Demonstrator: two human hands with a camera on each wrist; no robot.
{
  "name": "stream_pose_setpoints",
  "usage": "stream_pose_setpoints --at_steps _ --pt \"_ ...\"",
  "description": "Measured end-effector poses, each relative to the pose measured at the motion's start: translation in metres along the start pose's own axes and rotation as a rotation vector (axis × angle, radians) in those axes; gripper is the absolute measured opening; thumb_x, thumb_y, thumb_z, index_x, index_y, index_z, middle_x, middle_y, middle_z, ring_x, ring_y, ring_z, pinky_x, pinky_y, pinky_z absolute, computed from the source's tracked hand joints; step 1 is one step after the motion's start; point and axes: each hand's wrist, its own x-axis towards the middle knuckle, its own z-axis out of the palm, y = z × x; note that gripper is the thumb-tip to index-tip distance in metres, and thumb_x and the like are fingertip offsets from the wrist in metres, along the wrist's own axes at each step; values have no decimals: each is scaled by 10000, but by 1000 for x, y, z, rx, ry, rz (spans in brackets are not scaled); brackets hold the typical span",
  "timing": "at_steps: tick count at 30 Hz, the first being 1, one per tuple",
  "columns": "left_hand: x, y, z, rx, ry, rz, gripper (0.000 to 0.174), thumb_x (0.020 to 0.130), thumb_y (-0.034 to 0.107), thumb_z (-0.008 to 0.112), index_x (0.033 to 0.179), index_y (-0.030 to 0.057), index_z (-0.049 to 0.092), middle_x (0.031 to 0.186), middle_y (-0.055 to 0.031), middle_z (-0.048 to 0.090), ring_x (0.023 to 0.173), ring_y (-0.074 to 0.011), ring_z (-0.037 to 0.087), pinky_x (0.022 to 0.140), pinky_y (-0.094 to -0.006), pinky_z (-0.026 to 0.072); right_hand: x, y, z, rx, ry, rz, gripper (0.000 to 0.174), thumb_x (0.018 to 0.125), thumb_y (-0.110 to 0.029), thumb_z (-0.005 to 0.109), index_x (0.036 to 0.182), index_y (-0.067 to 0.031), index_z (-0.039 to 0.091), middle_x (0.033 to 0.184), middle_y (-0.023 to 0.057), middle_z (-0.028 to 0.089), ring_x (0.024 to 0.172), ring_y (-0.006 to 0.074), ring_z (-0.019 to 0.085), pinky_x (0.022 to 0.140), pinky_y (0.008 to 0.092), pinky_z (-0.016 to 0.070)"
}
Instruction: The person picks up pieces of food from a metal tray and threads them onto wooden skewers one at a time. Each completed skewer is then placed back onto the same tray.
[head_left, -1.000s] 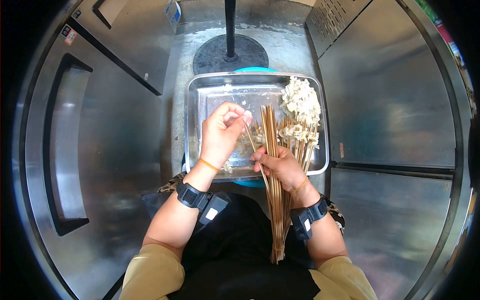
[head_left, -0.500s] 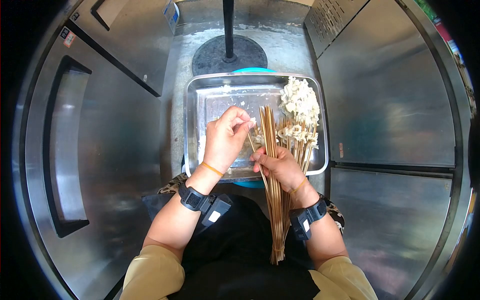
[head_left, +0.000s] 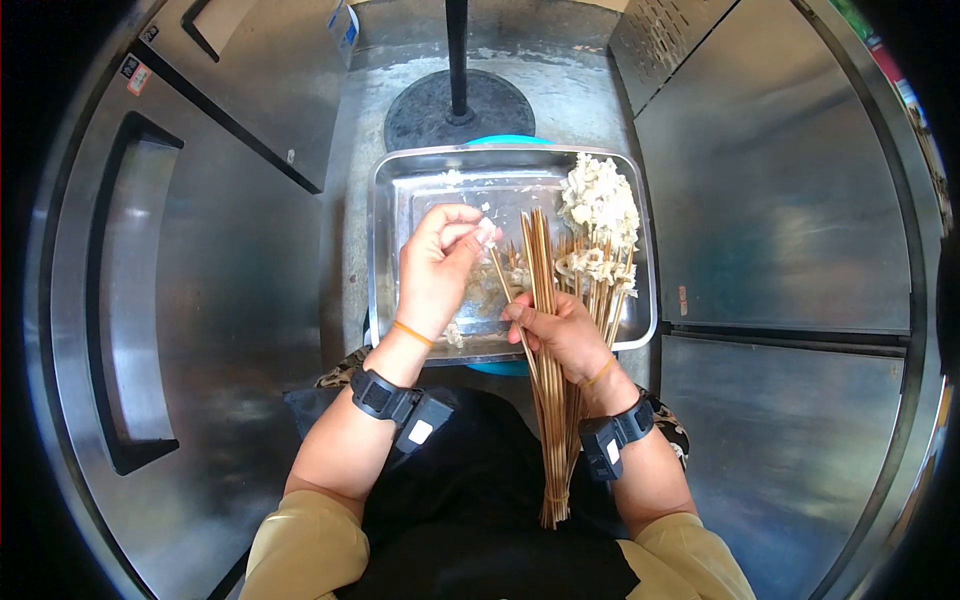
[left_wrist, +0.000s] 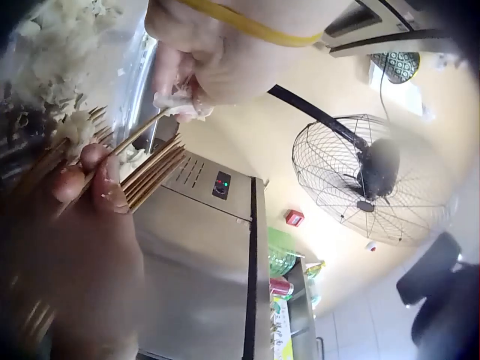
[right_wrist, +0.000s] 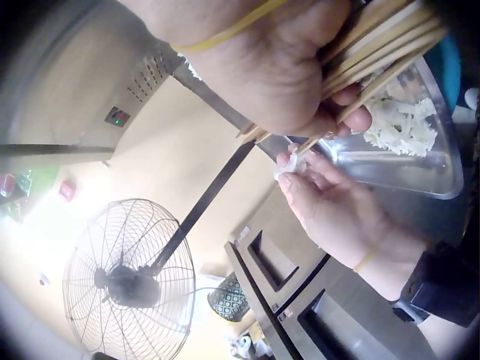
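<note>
Between the thumb and fingers of my left hand (head_left: 433, 268) is a small, limp, whitish piece of food (head_left: 487, 231), right at the tip of one bamboo skewer (head_left: 503, 278). The left wrist view shows that piece (left_wrist: 184, 107) at the end of the skewer (left_wrist: 137, 135). My right hand (head_left: 572, 338) grips a thick bundle of bamboo skewers (head_left: 556, 430), tied near its lower end, and pinches the single skewer between thumb and finger. Beside the bundle, skewers threaded with whitish pieces (head_left: 598, 266) lie in the metal tray (head_left: 378, 250).
A heap of whitish pieces (head_left: 602, 196) fills the tray's far right corner, and scraps dot its floor. Behind the tray stands a black round base with a pole (head_left: 459, 100). Steel cabinets (head_left: 235, 270) flank both sides. A turquoise rim (head_left: 505, 139) shows under the tray.
My left hand dipped slightly right and toward me, then came back up and left with the whitish piece, which now shows more. My right hand and the skewers stay put.
</note>
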Motion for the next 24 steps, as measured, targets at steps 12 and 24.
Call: stream_pose_setpoints --at_steps 12,24 --pt "1 -6 7 316 14 182 124 795 -37 598 911 6 605 823 -111 675 801 -147 662 686 -244 516 -1 -1 0 -1 17 -7 74 850 -136 609 833 -70 583 655 24 604 490 32 440 464 160 336" --pt "-8 0 10 310 -32 184 125 834 26 584 940 2 646 852 -105 672 759 -158 660 664 -252 527 -1 1 -2 10 39 -14 79 854 -133 603 841 -55 600 658 29 608 498 35 453 466 162 346"
